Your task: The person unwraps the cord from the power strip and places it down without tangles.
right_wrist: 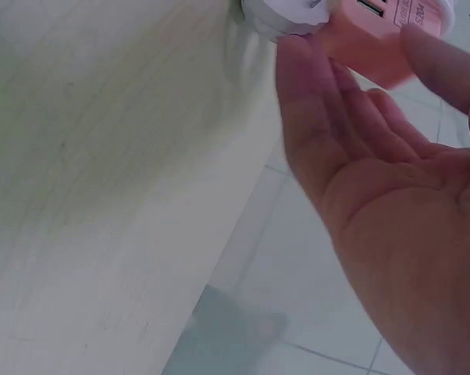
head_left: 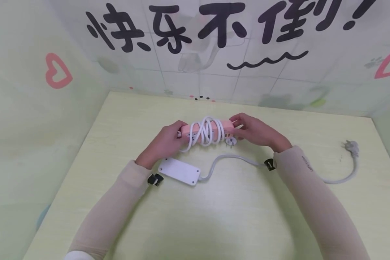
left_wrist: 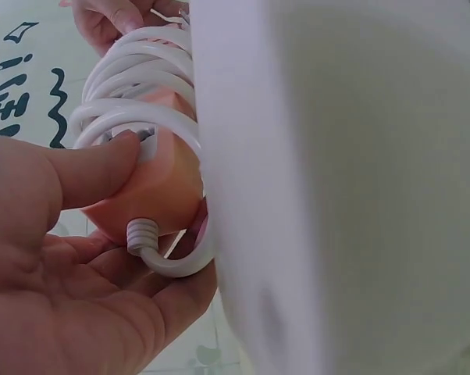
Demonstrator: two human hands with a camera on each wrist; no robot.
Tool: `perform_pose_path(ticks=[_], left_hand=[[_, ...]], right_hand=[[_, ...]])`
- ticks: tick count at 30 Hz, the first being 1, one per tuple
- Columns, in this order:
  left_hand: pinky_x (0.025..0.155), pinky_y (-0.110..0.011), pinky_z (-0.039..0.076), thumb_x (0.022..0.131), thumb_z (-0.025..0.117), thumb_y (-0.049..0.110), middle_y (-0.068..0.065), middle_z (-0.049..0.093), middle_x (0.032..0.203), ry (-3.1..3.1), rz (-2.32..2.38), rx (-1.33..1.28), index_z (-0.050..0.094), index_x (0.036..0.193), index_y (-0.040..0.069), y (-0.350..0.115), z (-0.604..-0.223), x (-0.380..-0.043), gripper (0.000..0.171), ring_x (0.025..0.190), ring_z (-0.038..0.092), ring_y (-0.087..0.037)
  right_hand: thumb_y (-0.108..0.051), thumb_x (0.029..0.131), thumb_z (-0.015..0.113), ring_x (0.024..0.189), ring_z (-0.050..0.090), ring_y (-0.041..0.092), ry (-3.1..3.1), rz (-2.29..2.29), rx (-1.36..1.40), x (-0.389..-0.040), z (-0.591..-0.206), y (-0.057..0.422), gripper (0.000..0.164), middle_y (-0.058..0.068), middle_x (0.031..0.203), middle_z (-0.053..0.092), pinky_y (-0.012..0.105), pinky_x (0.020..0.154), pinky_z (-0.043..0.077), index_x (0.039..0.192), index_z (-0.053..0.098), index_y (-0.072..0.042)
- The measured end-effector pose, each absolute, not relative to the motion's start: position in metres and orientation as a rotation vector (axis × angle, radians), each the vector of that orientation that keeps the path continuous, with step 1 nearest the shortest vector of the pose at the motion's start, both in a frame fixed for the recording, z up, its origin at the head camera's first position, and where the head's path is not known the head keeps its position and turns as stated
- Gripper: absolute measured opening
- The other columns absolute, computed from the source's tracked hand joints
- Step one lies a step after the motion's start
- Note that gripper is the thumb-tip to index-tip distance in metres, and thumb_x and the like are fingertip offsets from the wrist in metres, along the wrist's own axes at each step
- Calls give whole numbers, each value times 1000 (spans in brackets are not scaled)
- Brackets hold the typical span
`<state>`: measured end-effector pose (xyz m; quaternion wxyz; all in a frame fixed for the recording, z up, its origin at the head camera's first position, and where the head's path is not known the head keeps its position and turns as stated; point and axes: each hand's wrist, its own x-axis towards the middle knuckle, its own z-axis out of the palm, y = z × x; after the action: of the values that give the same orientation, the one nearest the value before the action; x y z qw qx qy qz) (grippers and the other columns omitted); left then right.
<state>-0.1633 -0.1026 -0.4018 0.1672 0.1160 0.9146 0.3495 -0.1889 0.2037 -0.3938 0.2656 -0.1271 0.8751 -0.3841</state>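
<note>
Honestly, with a cord-wrapped strip like this I'd steady it from both ends and leave the middle alone, which looks like the idea here. Don't squeeze the white cord (head_left: 209, 131) itself, or I reckon the loops could slide off. Go easy near the ribbed collar (left_wrist: 144, 234) too: the cord bends hard there, right by the left fingers. And I'd mind the white plug (head_left: 231, 141) hanging at the other end, since it could drag a loop loose.

As for placement, the pink power strip (head_left: 228, 125) sits between the two hands, coils round its middle. The left hand (head_left: 169, 139) has its grip clamped on one end, thumb over the face, fingers underneath. The right hand (head_left: 256, 130) has thumb and fingers closed about the opposite end, plug just beside them. The white box (head_left: 179, 171) lies on the tabletop (head_left: 214, 220), nearer the wearer, untouched by either grip.
</note>
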Motion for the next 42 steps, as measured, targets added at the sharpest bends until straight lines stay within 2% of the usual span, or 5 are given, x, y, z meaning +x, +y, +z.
perform_pose_path(ticks=[5, 13, 21, 27, 42], left_hand=[[79, -34, 50, 101, 57, 20, -11, 66, 117, 2603, 1023, 353, 52, 138, 6, -105, -404, -165, 40, 90, 58, -25], [86, -36, 52, 100, 59, 17, -12, 66, 120, 2573, 1108, 359, 53, 137, 7, -108, -407, -167, 39, 98, 59, -25], [93, -41, 54, 101, 60, 16, -12, 63, 134, 2521, 1259, 340, 52, 139, 8, -110, -406, -168, 39, 113, 61, -27], [106, -46, 51, 100, 62, 10, -15, 62, 140, 2487, 1417, 368, 54, 137, 5, -111, -400, -168, 38, 127, 60, -30], [99, -42, 54, 99, 60, 10, -15, 65, 135, 2561, 1531, 330, 55, 137, 2, -103, -385, -172, 39, 120, 62, -28]], right_hand=[[-27, 99, 66, 122, 61, 33, 2368, -879, -416, -186, -401, 206, 52, 18, 136, 60, 50, 106, 50, 142, 49, -2], [-24, 94, 73, 92, 58, 23, 2439, -875, -516, -183, -421, 201, 30, 10, 100, 66, 36, 86, 49, 113, 63, -4], [-27, 94, 72, 108, 61, 28, 2477, -927, -398, -176, -406, 213, 49, 14, 125, 65, 43, 96, 50, 136, 56, -8], [-26, 96, 71, 96, 66, 23, 2469, -1127, -302, -169, -386, 225, 51, 11, 119, 66, 33, 85, 54, 141, 53, -10], [-16, 92, 77, 89, 63, 3, 2781, -1306, -500, -125, -348, 244, 44, 4, 108, 68, 9, 79, 52, 134, 65, -15]])
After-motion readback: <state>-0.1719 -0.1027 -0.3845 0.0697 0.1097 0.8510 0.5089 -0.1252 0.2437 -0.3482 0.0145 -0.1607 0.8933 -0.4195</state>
